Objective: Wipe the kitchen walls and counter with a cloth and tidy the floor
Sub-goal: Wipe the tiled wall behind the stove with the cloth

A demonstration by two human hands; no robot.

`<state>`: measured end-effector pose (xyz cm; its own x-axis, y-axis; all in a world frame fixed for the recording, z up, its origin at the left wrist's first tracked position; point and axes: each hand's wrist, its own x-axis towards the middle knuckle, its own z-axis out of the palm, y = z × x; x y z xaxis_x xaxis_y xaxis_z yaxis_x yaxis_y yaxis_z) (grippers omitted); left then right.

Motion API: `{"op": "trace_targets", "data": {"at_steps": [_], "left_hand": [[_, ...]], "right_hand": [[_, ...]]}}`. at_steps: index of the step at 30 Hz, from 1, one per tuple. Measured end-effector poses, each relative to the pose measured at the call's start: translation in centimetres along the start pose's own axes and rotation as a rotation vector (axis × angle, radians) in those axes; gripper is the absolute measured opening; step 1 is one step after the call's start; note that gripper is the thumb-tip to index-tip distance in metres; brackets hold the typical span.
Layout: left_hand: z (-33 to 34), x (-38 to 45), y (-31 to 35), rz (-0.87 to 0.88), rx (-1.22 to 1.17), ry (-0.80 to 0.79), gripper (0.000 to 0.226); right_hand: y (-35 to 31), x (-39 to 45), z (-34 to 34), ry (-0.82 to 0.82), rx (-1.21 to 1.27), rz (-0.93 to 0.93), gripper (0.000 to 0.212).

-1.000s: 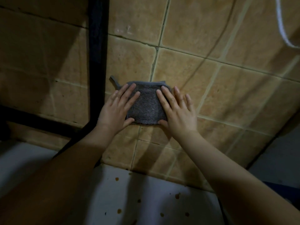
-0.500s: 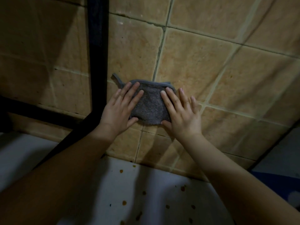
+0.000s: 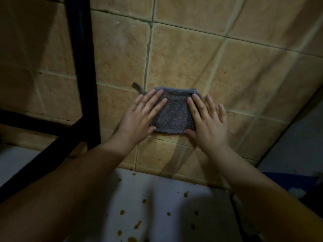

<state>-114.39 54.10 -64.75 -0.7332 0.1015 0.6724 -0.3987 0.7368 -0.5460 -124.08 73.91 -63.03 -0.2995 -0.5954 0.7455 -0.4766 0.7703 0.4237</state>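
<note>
Head view looks down on a tan tiled wall (image 3: 183,55) that fills most of the picture, its square tiles split by pale grout lines, one seam running upright just above the cloth. Bare tile lies open above and to the right of the hands, out to where the wall ends at a dim corner on the right edge. To the left, room is cut short by a black metal frame (image 3: 82,67): one thick upright bar close beside the left forearm, one level bar and one slanted bar running off to the left edge.

Below the wall, meeting its bottom row of tiles, sits a white counter (image 3: 157,206) spattered with roughly a dozen small brown spots (image 3: 138,224); its right edge drops into shadow, where something blue shows too dimly to identify.

Two bare forearms reach up from the bottom corners. One grey cloth (image 3: 173,114) lies flat against the wall, across the lower tiles a little above the counter, with a small loop tab sticking out at its upper left corner. Left hand (image 3: 139,116) presses on the cloth's left side, fingers straight and spread, thumb under the bottom edge. Right hand (image 3: 206,123) presses on the right side the same way, its fingers flat, the outer ones lying past the cloth on bare tile. Neither hand curls around the cloth.
</note>
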Motion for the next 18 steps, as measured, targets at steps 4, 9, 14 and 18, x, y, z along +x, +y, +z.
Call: {"op": "trace_targets", "data": {"at_steps": [4, 9, 14, 18], "left_hand": [[-0.8, 0.9, 1.6, 0.013, -0.019, 0.050, 0.114], [-0.8, 1.6, 3.7, 0.053, 0.048, 0.056, 0.114], [-0.8, 1.9, 6.0, 0.083, 0.060, 0.079, 0.113], [-0.8, 2.2, 7.0, 0.092, 0.014, 0.126, 0.116]], "right_hand": [[2.0, -0.9, 0.2, -0.001, 0.000, -0.009, 0.109], [3.7, -2.6, 0.7, -0.030, -0.002, 0.037, 0.106], [5.2, -4.2, 1.4, -0.044, 0.023, 0.049, 0.105], [6.0, -5.4, 2.1, -0.059, 0.051, 0.064, 0.105]]}}
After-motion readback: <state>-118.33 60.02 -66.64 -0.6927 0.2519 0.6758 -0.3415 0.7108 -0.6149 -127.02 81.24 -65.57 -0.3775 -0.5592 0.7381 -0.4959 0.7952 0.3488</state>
